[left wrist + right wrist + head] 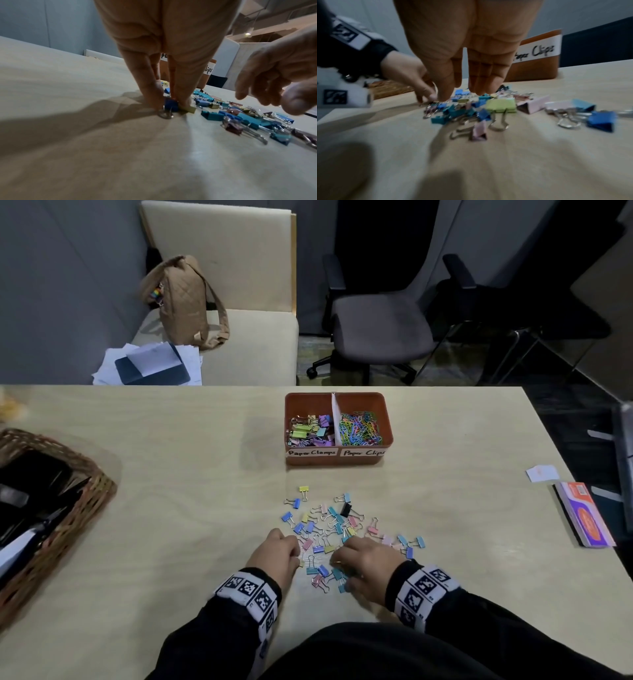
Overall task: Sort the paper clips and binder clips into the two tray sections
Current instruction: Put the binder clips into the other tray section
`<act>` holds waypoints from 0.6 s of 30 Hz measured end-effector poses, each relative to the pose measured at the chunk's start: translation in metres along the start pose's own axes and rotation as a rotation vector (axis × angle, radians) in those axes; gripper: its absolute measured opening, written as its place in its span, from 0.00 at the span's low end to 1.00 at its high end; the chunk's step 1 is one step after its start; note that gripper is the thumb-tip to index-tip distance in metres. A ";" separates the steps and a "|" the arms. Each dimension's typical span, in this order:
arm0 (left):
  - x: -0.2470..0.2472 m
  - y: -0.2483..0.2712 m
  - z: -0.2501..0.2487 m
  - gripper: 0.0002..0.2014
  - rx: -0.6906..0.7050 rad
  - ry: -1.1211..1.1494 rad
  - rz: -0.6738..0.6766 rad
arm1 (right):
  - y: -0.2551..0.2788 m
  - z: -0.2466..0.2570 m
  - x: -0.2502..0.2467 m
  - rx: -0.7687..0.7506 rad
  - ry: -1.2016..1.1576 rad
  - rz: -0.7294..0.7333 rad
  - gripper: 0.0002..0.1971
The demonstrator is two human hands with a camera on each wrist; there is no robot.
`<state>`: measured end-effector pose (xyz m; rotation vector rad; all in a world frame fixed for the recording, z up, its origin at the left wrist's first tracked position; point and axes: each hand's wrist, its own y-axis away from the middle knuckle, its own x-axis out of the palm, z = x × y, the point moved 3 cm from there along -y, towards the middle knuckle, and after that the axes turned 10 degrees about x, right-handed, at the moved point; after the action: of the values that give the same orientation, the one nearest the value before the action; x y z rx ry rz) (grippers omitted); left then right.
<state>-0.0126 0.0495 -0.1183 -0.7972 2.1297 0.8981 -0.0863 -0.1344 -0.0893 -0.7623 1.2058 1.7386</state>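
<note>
Pale wood grain runs across the worktop [171, 474], the largest thing before us, and we take the orange tray [387, 419] as our landmark. It stands toward the far edge, split by a white divider and labelled on its near wall, so that each kind of clip has a fixed home. Its left section already holds binder clips, its right section a tangle of coloured paper clips [359, 428].

On the near side of the tray, well apart from it, lies the scattered pile of binder clips [329, 525]. We judge it sits there so both hands can work it without reaching. We can make out no loose paper clips among them, so what remains looks bound for the left section.

Left of the tray, at the worktop's edge, is a wicker basket [92, 501]; right of it, a booklet [585, 515].

Our left hand [275, 556] is at the pile's near left side. In the left wrist view its grip is pinching a dark blue binder clip [171, 105], thumb and finger pressed to its sides against the worktop, likely to lift it cleanly.

Our right hand [368, 565] hangs over the pile's near right, fingers [481, 75] pointing down, close together and loosely extended; it holds nothing we can see.
</note>
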 end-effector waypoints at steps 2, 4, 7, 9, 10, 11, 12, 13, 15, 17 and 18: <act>0.002 0.001 -0.002 0.07 0.017 0.002 -0.014 | -0.005 0.002 0.010 0.003 0.090 0.017 0.19; 0.004 0.004 -0.002 0.08 0.014 0.023 -0.016 | -0.010 0.003 0.018 0.011 0.129 0.001 0.17; 0.007 0.007 -0.001 0.09 0.002 0.029 0.035 | -0.016 0.003 0.023 0.025 0.149 0.025 0.14; 0.008 0.008 -0.002 0.08 -0.004 0.004 0.043 | -0.020 0.003 0.024 0.052 0.156 0.041 0.16; 0.008 0.008 -0.003 0.06 -0.011 -0.007 0.038 | -0.021 0.002 0.024 0.062 0.152 0.045 0.17; 0.009 0.008 -0.005 0.05 -0.015 -0.019 0.031 | -0.022 0.002 0.023 0.068 0.150 0.048 0.17; 0.009 0.009 -0.006 0.05 -0.023 -0.028 0.027 | -0.021 0.003 0.024 0.072 0.157 0.051 0.17; 0.009 0.009 -0.007 0.04 -0.032 -0.032 0.021 | -0.021 0.004 0.024 0.073 0.166 0.050 0.16; 0.008 0.009 -0.007 0.03 -0.036 -0.029 0.004 | -0.019 0.005 0.025 0.058 0.187 0.030 0.13; 0.005 0.007 -0.007 0.03 -0.029 -0.012 -0.014 | -0.018 0.006 0.026 0.055 0.209 0.022 0.13; 0.004 0.007 -0.006 0.03 -0.037 0.014 -0.026 | -0.018 0.006 0.027 0.061 0.220 0.026 0.14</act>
<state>-0.0224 0.0483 -0.1160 -0.8504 2.1156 0.9237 -0.0818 -0.1171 -0.1174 -0.9227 1.4150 1.6636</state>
